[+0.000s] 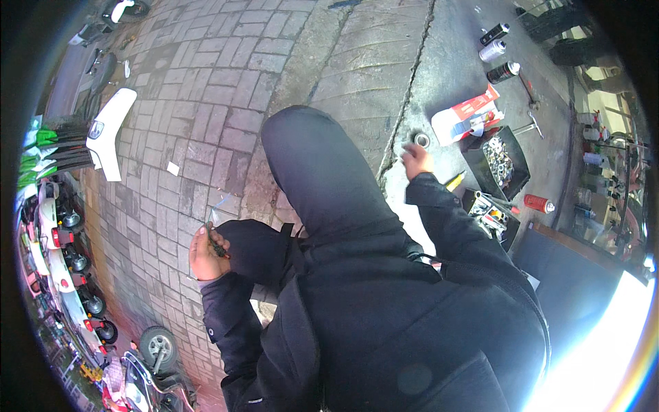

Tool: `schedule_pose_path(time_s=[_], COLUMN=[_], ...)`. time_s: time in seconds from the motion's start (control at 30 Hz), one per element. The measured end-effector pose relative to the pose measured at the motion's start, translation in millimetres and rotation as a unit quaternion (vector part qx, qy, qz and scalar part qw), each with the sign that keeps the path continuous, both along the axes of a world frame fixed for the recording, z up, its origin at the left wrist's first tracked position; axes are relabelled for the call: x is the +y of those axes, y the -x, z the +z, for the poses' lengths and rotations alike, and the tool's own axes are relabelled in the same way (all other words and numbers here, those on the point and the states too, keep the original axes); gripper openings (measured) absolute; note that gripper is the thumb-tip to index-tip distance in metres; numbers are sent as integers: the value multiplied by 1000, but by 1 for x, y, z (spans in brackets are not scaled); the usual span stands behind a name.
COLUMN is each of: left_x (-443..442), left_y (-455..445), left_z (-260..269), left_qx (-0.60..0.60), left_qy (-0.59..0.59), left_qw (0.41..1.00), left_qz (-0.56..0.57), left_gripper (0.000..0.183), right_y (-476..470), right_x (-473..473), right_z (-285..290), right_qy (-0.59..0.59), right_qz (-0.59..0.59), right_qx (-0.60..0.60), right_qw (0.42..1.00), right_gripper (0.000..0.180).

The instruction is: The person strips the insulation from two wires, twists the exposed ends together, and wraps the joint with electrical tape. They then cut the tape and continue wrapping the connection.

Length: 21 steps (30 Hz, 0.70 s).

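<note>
My left hand (pixel 206 255) is raised at the left, beside my bent knee in black cloth. Its fingers are closed around a small dark object (pixel 217 247), perhaps a piece of wiring; the grip hides most of it. A thin pale blue strand (pixel 222 201) shows just above that hand. On the right, my right hand (pixel 418 162) reaches low over the concrete with its fingers bent and slightly blurred. Right by its fingertips lies a ring-shaped roll (pixel 421 140), apparently tape. I see nothing held in that hand.
A black box of loose metal hardware (pixel 498 162), a tool tray (pixel 489 213), a red-and-white carton (pixel 466 116), a T-handle wrench (pixel 533 126) and a red spray can (pixel 539 203) stand or lie at right. Left are a white scooter panel (pixel 110 134) and parked scooters (pixel 67 262).
</note>
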<state>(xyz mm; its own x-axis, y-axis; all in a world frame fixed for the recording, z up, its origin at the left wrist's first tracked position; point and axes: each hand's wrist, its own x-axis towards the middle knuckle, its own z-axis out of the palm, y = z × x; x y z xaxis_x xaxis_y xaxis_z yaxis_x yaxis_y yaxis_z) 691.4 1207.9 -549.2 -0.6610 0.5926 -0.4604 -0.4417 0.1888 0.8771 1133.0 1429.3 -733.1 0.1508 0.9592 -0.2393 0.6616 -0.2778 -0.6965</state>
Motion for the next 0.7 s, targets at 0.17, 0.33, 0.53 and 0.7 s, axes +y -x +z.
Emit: schedule_pose_path(time_s=[0.17,0.33,0.53,0.7], left_x=[17,34,43,65], left_y=[-12,-45,-69,-76], left_z=[15,29,53,56], left_qx=[35,156,286,599], left_qy=[-1,9,19,-112], left_qw=[998,982,940,745], left_qz=[-52,-101,-184,-271], left_gripper=[19,18,11,19], right_y=[-73,-89,-26,74], right_x=[9,66,99,91], right_z=[-126,-166,-109,49], right_qy=[62,86,50,1], right_qz=[-26,18,-98,-16], right_qx=[-153,-146,22,559], right_qw=[986,985,994,829], right_gripper=[55,62,45,29])
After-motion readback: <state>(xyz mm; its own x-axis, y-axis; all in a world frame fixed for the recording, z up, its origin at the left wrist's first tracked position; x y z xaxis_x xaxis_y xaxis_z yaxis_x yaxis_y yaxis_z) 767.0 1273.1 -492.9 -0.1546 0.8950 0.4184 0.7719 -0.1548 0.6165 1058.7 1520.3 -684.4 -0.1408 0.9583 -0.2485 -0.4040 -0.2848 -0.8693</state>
